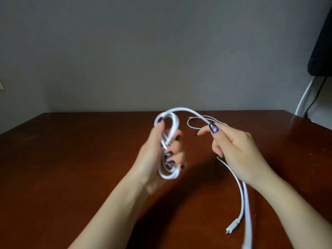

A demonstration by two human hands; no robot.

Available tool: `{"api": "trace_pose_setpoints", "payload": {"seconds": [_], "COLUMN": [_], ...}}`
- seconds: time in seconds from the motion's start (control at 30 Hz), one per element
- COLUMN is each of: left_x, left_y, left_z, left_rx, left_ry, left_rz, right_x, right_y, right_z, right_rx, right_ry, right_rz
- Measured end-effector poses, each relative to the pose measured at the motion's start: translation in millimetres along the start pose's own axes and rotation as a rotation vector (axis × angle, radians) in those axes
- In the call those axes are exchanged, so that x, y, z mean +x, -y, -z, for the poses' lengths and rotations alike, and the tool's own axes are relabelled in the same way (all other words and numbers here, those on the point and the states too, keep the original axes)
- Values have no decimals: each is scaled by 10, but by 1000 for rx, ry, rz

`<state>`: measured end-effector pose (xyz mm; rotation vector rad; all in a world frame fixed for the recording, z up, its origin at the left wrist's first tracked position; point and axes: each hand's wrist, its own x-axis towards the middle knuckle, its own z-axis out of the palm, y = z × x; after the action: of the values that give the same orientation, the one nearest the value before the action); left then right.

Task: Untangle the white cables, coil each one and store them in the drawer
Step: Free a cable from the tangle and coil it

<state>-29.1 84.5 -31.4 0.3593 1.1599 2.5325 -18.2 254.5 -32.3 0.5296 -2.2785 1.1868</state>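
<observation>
My left hand [158,155] grips a coil of white cable [170,144] held upright above the brown table [71,159]. From the coil's top the same cable arches right into my right hand [233,150], which pinches it between thumb and fingers. Below my right hand the cable's loose end [240,194] hangs down toward the table's near edge and ends in a plug [233,224]. A thinner white cable [199,121] lies loose on the table behind my hands. No drawer is visible.
A grey wall stands behind the table. At the far right a dark object [321,51] hangs, with a white cord [305,94] and a black cord [313,99] running down beside the table's right corner.
</observation>
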Motion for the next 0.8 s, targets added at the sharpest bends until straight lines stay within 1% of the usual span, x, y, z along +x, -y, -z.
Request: {"api": "trace_pose_setpoints", "payload": {"seconds": [0.07,0.13,0.23,0.43,0.47,0.5,0.57,0.63,0.73,0.8], "left_x": [21,30,33,-9,-13,-9,6,20,3,-12], "left_y": [-72,-93,-73,-110,-116,-110,-76,-29,10,6], "left_z": [40,74,90,61,47,37,10,-15,-48,-57], "left_rx": [-99,-115,-141,-267,-238,-157,106,282,329,311], "left_ry": [-53,-101,-147,-85,-85,-103,-152,-171,-147,-126], "left_rz": [-47,-74,-69,-49,-54,-71,-125,-157,-143,-143], "right_x": [28,47,31,-15,-27,-39,-56,-54,-44,-45], "right_y": [4,1,-8,-3,-4,-2,5,20,29,24], "right_z": [20,22,6,-34,-50,-62,-69,-64,-47,-39], "right_rx": [55,111,120,-24,-38,-40,-25,1,22,-3], "right_ry": [-31,-37,20,95,122,144,164,163,223,333], "right_rz": [-68,-119,-138,-77,-62,-49,-27,-4,-22,-59]}}
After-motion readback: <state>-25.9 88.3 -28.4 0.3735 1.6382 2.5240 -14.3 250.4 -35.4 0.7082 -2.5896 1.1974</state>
